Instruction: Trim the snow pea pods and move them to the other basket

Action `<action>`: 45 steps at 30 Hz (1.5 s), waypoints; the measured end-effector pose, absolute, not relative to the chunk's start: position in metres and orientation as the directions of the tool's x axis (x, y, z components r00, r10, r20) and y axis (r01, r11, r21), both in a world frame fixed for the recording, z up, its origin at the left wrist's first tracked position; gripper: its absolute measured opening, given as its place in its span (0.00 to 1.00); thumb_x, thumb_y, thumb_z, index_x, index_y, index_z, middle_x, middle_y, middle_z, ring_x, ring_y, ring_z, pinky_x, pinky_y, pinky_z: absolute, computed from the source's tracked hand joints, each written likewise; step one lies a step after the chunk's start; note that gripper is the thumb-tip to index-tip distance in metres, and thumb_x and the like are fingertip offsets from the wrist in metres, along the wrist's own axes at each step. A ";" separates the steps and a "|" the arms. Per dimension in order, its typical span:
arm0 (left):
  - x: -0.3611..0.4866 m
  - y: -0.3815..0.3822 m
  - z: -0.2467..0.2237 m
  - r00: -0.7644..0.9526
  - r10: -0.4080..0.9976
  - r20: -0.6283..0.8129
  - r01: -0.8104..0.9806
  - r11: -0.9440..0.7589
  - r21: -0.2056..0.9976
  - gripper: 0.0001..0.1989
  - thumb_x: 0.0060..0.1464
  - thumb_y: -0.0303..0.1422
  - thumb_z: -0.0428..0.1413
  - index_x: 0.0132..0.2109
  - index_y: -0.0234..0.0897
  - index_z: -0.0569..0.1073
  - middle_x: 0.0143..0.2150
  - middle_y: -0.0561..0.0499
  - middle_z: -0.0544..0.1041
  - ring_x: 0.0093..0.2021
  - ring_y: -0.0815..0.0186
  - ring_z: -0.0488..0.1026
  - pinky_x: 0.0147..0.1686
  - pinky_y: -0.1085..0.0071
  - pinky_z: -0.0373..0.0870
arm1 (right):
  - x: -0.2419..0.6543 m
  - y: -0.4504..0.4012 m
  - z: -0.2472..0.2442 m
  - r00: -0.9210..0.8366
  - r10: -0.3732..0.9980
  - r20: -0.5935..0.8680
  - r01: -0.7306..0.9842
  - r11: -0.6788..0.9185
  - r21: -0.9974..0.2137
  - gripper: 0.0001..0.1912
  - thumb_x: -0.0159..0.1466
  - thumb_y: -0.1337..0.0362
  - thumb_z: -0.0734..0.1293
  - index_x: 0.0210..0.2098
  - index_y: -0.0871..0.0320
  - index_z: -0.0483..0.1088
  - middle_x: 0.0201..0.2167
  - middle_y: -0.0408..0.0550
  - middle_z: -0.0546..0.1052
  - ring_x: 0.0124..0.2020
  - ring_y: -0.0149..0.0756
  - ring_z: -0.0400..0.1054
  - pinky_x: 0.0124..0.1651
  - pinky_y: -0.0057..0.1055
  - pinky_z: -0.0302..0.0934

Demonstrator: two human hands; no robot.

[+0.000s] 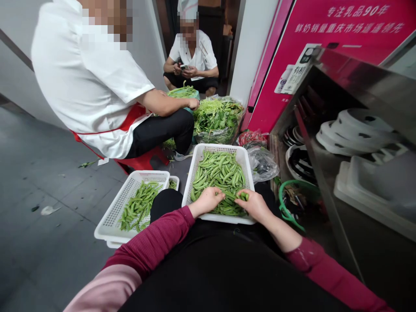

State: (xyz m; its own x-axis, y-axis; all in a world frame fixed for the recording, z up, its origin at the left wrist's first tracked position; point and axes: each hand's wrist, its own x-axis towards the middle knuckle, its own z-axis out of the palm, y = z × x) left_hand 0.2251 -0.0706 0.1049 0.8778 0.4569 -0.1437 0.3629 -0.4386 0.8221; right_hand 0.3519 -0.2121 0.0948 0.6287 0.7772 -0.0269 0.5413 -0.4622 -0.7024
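A white perforated basket (250, 171) rests on my lap, heaped with green pea pods (219, 171). My left hand (208, 202) is over its near left part, thumb and fingers pinched together; whatever may be between the fingertips is too small to make out. At the near right corner, my right hand (255, 205) is closed on green pea pods, whose ends stick out past the fingers. The two hands are a short way apart, both just above the heap.
To my left, another white basket (112, 216) holds more pods. A co-worker (94, 86) sits on a red stool (139, 160) beside a bag of leafy greens (217, 117). Another person (195, 56) squats behind with a phone. A metal shelf (325, 173) and green basket (284, 208) stand right.
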 end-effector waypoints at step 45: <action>0.223 -0.078 0.135 0.993 0.112 -0.037 0.095 -0.575 0.813 0.14 0.50 0.33 0.44 0.35 0.34 0.74 0.27 0.52 0.73 0.25 0.72 0.64 0.28 0.77 0.60 | 0.333 -0.215 0.119 0.676 0.720 -0.158 -0.068 -0.153 -0.986 0.17 0.52 0.54 0.65 0.34 0.61 0.66 0.15 0.40 0.66 0.17 0.29 0.59 0.23 0.27 0.56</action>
